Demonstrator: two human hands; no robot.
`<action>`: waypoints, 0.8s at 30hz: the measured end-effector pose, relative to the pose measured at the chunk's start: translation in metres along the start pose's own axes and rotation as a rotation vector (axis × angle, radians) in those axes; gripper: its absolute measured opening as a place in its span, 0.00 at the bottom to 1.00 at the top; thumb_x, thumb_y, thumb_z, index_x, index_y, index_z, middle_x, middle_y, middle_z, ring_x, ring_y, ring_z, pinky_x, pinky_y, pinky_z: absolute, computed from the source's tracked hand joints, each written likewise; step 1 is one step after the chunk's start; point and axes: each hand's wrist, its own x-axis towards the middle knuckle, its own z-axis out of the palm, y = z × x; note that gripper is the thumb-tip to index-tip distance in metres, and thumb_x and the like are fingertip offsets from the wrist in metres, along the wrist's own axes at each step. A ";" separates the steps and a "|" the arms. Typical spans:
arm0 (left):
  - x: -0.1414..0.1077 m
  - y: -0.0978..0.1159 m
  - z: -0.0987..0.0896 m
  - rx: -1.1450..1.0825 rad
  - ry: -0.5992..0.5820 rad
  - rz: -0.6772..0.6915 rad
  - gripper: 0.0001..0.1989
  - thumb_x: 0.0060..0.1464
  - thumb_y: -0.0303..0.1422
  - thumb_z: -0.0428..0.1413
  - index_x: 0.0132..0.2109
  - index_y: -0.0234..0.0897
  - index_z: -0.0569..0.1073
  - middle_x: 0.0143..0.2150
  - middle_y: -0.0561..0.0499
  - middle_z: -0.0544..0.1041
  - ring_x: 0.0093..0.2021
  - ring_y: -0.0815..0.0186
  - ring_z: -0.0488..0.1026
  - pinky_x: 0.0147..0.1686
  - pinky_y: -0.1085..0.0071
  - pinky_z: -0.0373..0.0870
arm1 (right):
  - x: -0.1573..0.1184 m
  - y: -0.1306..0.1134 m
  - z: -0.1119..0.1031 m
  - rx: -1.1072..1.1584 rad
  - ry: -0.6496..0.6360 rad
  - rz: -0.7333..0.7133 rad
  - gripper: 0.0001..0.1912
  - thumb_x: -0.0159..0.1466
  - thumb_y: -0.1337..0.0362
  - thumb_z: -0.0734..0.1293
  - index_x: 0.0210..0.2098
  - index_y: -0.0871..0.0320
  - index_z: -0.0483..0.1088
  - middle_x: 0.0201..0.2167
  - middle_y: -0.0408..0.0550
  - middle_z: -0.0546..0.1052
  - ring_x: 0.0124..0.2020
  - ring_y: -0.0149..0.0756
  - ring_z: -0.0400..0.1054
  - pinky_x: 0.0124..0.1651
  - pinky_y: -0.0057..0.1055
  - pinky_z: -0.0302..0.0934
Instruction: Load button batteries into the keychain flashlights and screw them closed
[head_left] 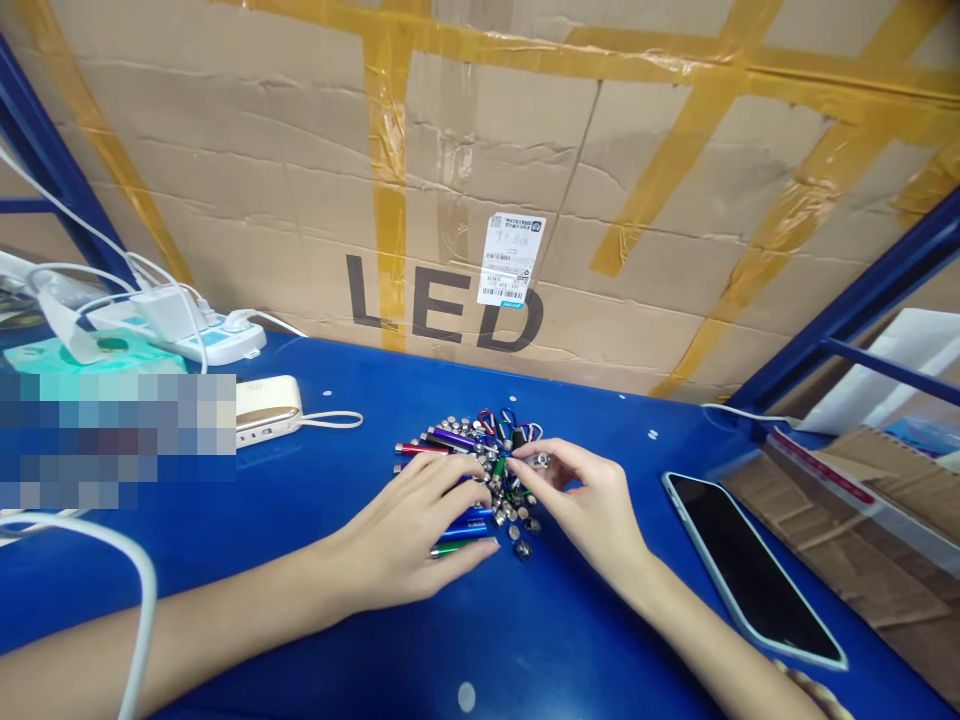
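Observation:
A pile of slim metal tubes in blue, red, purple and green, like small penlights (466,530), lies on the blue table. My left hand (420,520) rests over these tubes, fingers spread and slightly curled, thumb along a green one. Beside them is a heap of small silver caps (513,516), with carabiner-like clips and coloured cords (508,425) behind. At the heap's right side, my right hand (589,490) has thumb and forefinger closed together around a small silver metal part (541,460). Its exact kind is hard to make out.
A large taped cardboard box (300,220) marked LED stands behind the blue table (300,670). To the right lie a phone (757,570) and a carton (847,530). On the left are a cream power bank (268,408), a power strip (225,338) and white cables (142,600).

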 end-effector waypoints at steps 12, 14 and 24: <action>0.003 -0.013 0.002 -0.085 -0.035 -0.237 0.17 0.57 0.42 0.46 0.50 0.39 0.65 0.60 0.45 0.61 0.64 0.54 0.48 0.57 0.51 0.54 | 0.008 0.009 -0.004 -0.016 0.052 0.009 0.10 0.60 0.59 0.63 0.35 0.57 0.72 0.28 0.45 0.68 0.23 0.27 0.63 0.22 0.24 0.59; 0.005 -0.017 0.001 -0.091 -0.049 -0.290 0.19 0.58 0.43 0.44 0.50 0.38 0.65 0.60 0.44 0.61 0.64 0.54 0.47 0.58 0.51 0.54 | 0.009 0.008 -0.006 0.003 0.073 0.030 0.10 0.60 0.59 0.62 0.36 0.57 0.72 0.30 0.46 0.68 0.24 0.27 0.63 0.22 0.23 0.59; 0.008 -0.029 0.003 -0.031 -0.060 -0.374 0.33 0.51 0.51 0.48 0.60 0.43 0.56 0.65 0.43 0.52 0.65 0.49 0.40 0.57 0.44 0.47 | 0.006 0.011 -0.003 0.302 0.023 0.210 0.18 0.63 0.51 0.56 0.38 0.58 0.67 0.36 0.49 0.69 0.28 0.30 0.65 0.20 0.23 0.63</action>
